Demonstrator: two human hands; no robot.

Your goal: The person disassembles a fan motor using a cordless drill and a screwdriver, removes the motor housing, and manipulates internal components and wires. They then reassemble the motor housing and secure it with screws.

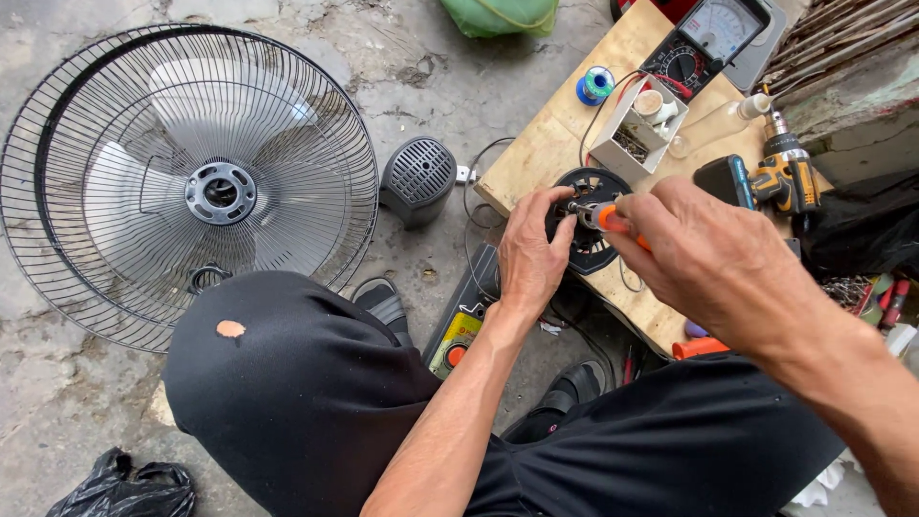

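status: disassembly well advanced, work on the motor in progress.

the fan is already apart. the guard (187, 182), with the blades (124, 191) seen through its wires, lies flat on the floor at 9 o'clock from the hands. the grey rear cover (418, 179) stands on the floor just beside the guard's rim, between guard and desk (560, 124).

the motor (586, 225), black and round, lies on the near edge of the desk. the left hand (531, 254) is clenched on its rim at the 9 o'clock side, thumb and fingers steadying it. the right hand (708, 254) is closed around an orange-handled screwdriver (605, 218), tip at the motor's centre near the shaft. whether the tip sits in a screw cannot be told.

support items on the desk, at 12 to 2 o'clock from the motor: a white box (627, 142) of small parts, a solder spool (595, 84), a meter (713, 38) and a cordless drill (780, 177).

judged done: guard, blades and rear cover removed, motor brought to the desk. judged left: the work at the motor's centre, then refitting every removed part. wires run off the motor toward the floor; their ends are hidden.
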